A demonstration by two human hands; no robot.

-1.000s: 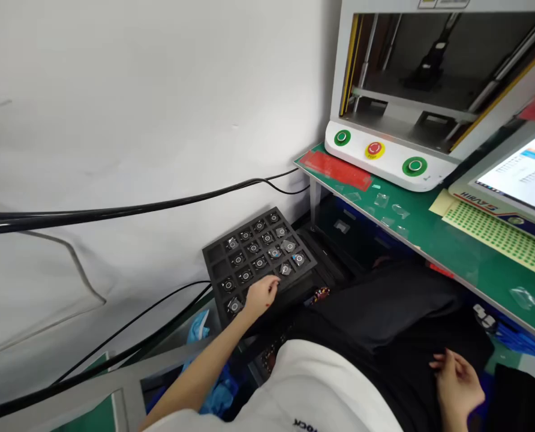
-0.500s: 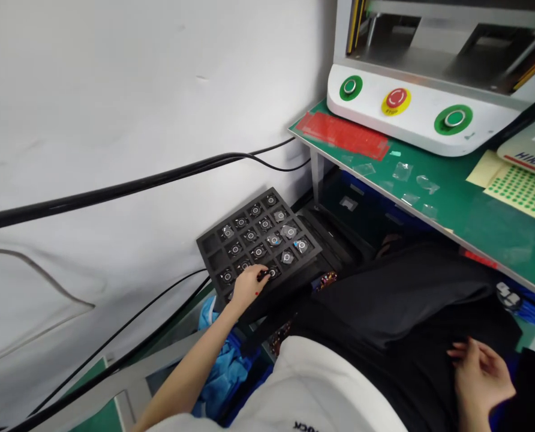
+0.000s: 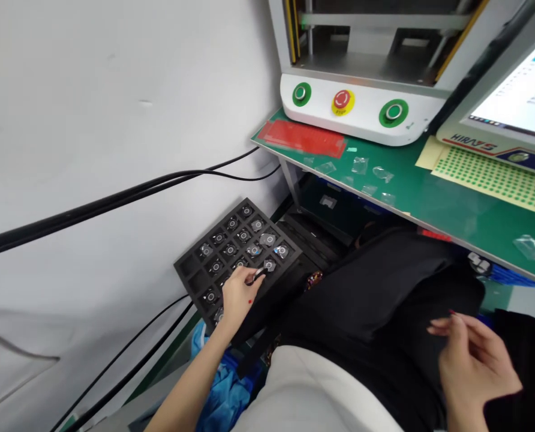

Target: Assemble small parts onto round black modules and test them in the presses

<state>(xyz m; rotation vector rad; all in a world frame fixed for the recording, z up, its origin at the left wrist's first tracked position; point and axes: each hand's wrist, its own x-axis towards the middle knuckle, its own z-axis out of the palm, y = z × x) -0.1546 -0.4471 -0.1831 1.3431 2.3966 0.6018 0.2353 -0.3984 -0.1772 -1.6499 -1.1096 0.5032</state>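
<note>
A black compartment tray (image 3: 197,281) lies tilted beside the wall, with a round dark watch-like piece in most of its compartments. Over the tray's near side is my left hand (image 3: 239,295), its thumb and fingers pinching a small dark round piece (image 3: 259,274). Two compartments at the tray's left corner hold nothing. My right hand (image 3: 474,354) hovers over the dark cloth on my lap at the lower right, fingers curled and thumb near the index finger; whether something small is between them I cannot make out.
A green table (image 3: 451,204) carries a machine with green buttons and a red stop button (image 3: 342,99), red strips (image 3: 303,138), clear film pieces, a green-dotted sheet (image 3: 496,180) and a monitor (image 3: 519,90). Black cables (image 3: 114,195) cross the wall. Blue cloth (image 3: 225,390) lies below.
The view has turned right, showing more of the monitor. My left hand has lifted the dark piece slightly from the tray. My right hand stays curled over my lap.
</note>
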